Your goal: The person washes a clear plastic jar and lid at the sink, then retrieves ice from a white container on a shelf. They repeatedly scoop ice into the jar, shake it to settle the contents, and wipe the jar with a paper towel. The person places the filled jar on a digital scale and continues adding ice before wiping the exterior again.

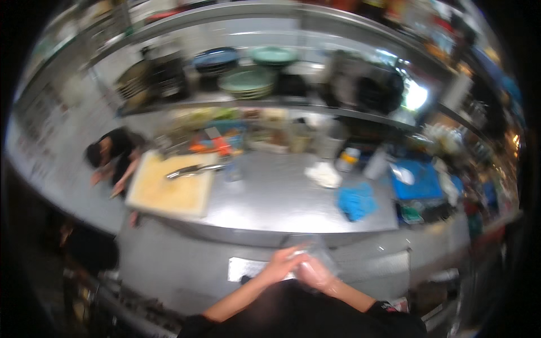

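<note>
Close to my body, in front of the steel worktable, my left hand pinches a thin clear plastic glove. The plastic covers my right hand down to the wrist, and the two hands touch. Blur and the film hide the right hand's fingers. Beyond them lies the steel worktable. A blue cloth and a white cloth rest on its right half. To the left, a knife lies on a yellowed cutting board.
Stacked bowls stand on a steel shelf above the table. Containers of food line the table's back, beside a yellow-labelled bottle. At right is a blue board. Another person in dark clothes bends at the far left.
</note>
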The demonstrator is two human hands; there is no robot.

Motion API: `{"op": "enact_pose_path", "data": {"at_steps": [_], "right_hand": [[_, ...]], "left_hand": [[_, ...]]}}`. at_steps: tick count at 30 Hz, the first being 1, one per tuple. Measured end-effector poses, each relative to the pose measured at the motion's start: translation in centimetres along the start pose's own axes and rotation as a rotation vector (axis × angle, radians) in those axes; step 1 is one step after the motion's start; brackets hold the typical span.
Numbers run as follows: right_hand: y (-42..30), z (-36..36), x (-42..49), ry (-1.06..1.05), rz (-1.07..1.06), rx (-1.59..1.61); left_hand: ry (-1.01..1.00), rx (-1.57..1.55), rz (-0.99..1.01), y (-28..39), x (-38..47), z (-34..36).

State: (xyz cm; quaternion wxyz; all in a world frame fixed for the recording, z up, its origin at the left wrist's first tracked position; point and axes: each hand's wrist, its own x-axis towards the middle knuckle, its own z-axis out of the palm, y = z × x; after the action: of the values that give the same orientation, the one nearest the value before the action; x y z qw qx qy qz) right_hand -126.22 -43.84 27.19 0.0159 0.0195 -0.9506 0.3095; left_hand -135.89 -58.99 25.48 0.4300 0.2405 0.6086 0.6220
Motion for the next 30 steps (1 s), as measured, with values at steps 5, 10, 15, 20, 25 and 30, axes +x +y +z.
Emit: {"op": "enact_pose_path", "data": {"at_steps": [5,10,15,20,25,30], "right_hand": [[-4.7,4.5,4.1,0.109,-0.003,0.313],[-6.4,10.0,5.7,0.072,0.247,0.554],[-10.2,10.7,8.8,0.081,0.728,1.583],[-13.9,9.3,13.9,-0.497,0.743,0.769],[-10.2,11.2,18.9,-0.507,0.483,0.402],[-0.7,12.4,26.6,-0.499,0.029,-0.305]], "left_hand": [[-0.112,-0.602,-0.174,-3.0,-2.9,-6.9],[0.025,-0.433,-0.042,-3.0,-6.2,-10.6],[0.099,0.178,0.393,-1.3,-9.3,-14.5],[0.046,0.058,0.378,-0.5,-10.3,-20.1],[0.048,-0.460,0.072,-2.9,-5.9,-24.8],[0.195,-0.634,-0.196,-6.7,1.3,-26.2]]}}
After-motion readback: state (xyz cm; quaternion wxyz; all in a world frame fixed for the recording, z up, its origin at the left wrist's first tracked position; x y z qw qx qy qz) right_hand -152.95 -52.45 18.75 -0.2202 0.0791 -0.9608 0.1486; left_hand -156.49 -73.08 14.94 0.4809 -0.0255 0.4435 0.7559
